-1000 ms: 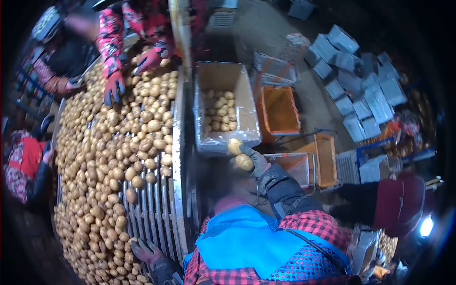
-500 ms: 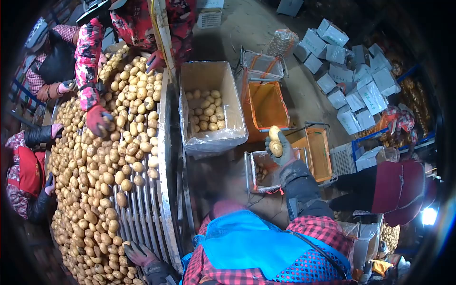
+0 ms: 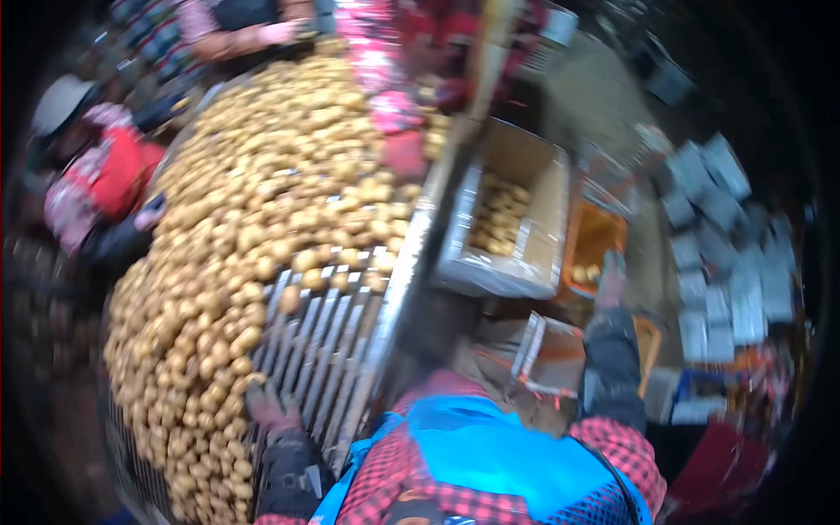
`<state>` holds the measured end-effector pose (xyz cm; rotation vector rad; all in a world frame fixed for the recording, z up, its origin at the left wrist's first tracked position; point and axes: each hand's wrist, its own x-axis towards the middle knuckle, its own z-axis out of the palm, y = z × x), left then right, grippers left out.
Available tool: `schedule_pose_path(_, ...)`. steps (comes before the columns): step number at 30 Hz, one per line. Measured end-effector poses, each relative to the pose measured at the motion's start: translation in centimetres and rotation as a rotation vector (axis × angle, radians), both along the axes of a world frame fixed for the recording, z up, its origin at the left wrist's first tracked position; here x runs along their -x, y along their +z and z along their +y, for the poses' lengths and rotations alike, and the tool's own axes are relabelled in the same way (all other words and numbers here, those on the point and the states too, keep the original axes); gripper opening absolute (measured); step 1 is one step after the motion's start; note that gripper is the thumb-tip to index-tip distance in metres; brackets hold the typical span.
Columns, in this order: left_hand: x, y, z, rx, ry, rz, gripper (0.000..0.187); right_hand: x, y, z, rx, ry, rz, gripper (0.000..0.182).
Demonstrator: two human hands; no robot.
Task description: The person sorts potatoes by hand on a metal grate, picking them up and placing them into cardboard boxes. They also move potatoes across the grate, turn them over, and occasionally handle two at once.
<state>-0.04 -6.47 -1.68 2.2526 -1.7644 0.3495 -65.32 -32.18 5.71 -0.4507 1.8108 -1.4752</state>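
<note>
My left hand, in a dark glove, lies over the slatted metal bars at the edge of the potato pile. Its fingers are stretched out, with a potato right at the fingertips. On the other side, my right hand reaches out over the rim of the orange-lined crate. Its gloved fingers are extended and blurred. Two potatoes show in the crate just left of the fingers.
A plastic-lined cardboard box holding potatoes stands beyond the table's metal edge. A smaller crate sits nearer me. Co-workers stand around the pile; another person's gloved hand reaches over it. Grey boxes are stacked at right.
The view has turned left, blurring the scene. My right hand, which held two potatoes upright, has reached forward to the orange-lined crate, where two potatoes now show. My left hand stays by the pile.
</note>
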Motion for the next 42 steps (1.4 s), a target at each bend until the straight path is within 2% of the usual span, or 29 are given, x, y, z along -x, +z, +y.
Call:
schedule_pose_path(1, -0.1, -0.6, 0.1, -0.016, 0.041, -0.02, 0.049, -1.5, -1.6, -1.0, 0.059, 0.063, 0.205, 0.043)
schedule_pose_path(2, 0.3, -0.5, -0.2, -0.006, 0.069, 0.01, 0.048, -3.7, -4.1, -2.3, 0.318, 0.319, 0.481, 0.044)
schedule_pose_path(3, 0.7, -0.3, -0.3, 0.001, 0.083, 0.007, 0.048, -9.1, -1.3, -2.3, 0.267, 0.496, 0.473, 0.043)
schedule_pose_path(4, 1.2, 0.7, -0.6, -0.024, 0.114, 0.052, 0.049, -13.9, 0.1, -2.9, 0.365, 0.71, 0.781, 0.043)
schedule_pose_path(5, 1.5, 1.2, -0.7, -0.014, 0.107, 0.05, 0.05, -19.8, 2.1, -2.5, 0.442, 0.847, 0.667, 0.041)
schedule_pose_path(6, 1.7, 1.5, -0.9, -0.003, 0.093, 0.052, 0.05, -24.3, 5.1, -2.3, 0.304, 1.112, 0.559, 0.046)
schedule_pose_path(7, 1.8, 1.6, -0.9, 0.007, 0.095, 0.045, 0.049, -27.3, 1.8, -3.3, 0.536, 1.248, 0.89, 0.053)
schedule_pose_path(8, 1.8, 1.7, -0.9, 0.035, 0.074, 0.051, 0.048, -30.9, 1.5, -3.9, 0.728, 1.347, 1.039, 0.059)
schedule_pose_path(9, 1.9, 2.0, -0.9, 0.027, 0.082, 0.067, 0.047, -34.5, 1.7, -4.1, 0.628, 1.446, 1.11, 0.06)
schedule_pose_path(10, 2.0, 2.3, -1.0, 0.016, 0.084, 0.083, 0.047, -37.1, 1.1, -4.5, 0.649, 1.458, 1.225, 0.057)
schedule_pose_path(13, 2.2, 2.8, -1.3, -0.004, 0.107, 0.086, 0.046, -41.7, -2.1, -6.9, 0.45, 1.583, 1.283, 0.06)
schedule_pose_path(18, 2.5, 3.5, -1.7, -0.041, 0.125, 0.125, 0.047, -44.1, -4.5, -13.0, 0.692, 1.659, 1.534, 0.059)
schedule_pose_path(20, 2.4, 3.3, -1.3, -0.028, 0.112, 0.103, 0.049, -46.2, -2.5, -16.0, 0.542, 1.73, 1.495, 0.068)
schedule_pose_path(21, 2.3, 3.2, -1.4, -0.049, 0.125, 0.1, 0.049, -47.4, -2.8, -17.1, 0.507, 1.688, 1.581, 0.069)
schedule_pose_path(23, 2.5, 3.4, -1.4, -0.032, 0.118, 0.086, 0.049, -49.2, -2.6, -17.8, 0.414, 1.579, 1.474, 0.069)
schedule_pose_path(24, 2.4, 3.4, -1.5, -0.018, 0.115, 0.083, 0.049, -49.8, 0.0, -17.0, 0.332, 1.547, 1.432, 0.069)
schedule_pose_path(25, 2.3, 3.5, -1.4, -0.018, 0.129, 0.075, 0.049, -49.9, 2.8, -15.6, 0.362, 1.593, 1.325, 0.065)
schedule_pose_path(26, 2.5, 3.7, -1.4, -0.035, 0.127, 0.105, 0.049, -49.8, 3.3, -13.8, 0.603, 1.538, 1.235, 0.062)
schedule_pose_path(27, 2.7, 4.0, -1.5, -0.046, 0.136, 0.131, 0.049, -50.3, 5.5, -11.1, 0.821, 1.656, 1.081, 0.053)
schedule_pose_path(28, 2.7, 4.0, -2.3, -0.039, 0.173, 0.117, 0.049, -52.6, 4.5, -7.4, 0.691, 1.893, 0.824, 0.043)
schedule_pose_path(29, 1.9, 4.2, -3.4, -0.338, 0.263, 0.292, 0.048, -53.6, 4.9, -3.4, 0.867, 2.072, 0.582, 0.046)
schedule_pose_path(30, 0.6, 5.1, -3.6, -0.646, 0.349, 0.454, 0.047, -55.3, 8.9, -1.0, 0.874, 2.597, 0.221, 0.036)
schedule_pose_path(32, 1.0, 5.0, -3.0, -0.513, 0.339, 0.399, 0.047, -57.9, 7.1, 4.6, 0.877, 2.884, -0.095, 0.039)
schedule_pose_path(34, 2.3, 5.0, -2.2, -0.245, 0.21, 0.264, 0.047, -58.7, 7.1, 6.4, 0.736, 2.928, 0.06, 0.044)
schedule_pose_path(35, 3.0, 5.5, -2.0, -0.127, 0.143, 0.22, 0.047, -58.1, 4.2, 7.4, 1.042, 2.562, 0.321, 0.044)
schedule_pose_path(36, 3.6, 6.1, -1.8, -0.025, 0.084, 0.188, 0.047, -57.6, 3.5, 7.3, 1.055, 2.532, 0.436, 0.046)
schedule_pose_path(38, 3.2, 6.1, -1.9, 0.054, 0.037, 0.159, 0.046, -54.5, 2.0, 6.2, 0.836, 2.633, 0.307, 0.046)
schedule_pose_path(40, 2.2, 3.5, -1.2, -0.025, 0.097, 0.156, 0.046, -50.9, -0.5, 5.0, 0.838, 2.572, -0.101, 0.047)
schedule_pose_path(42, 2.2, 2.9, -1.2, 0.011, 0.111, 0.15, 0.05, -46.5, -1.4, 2.9, 0.573, 2.581, 0.104, 0.051)
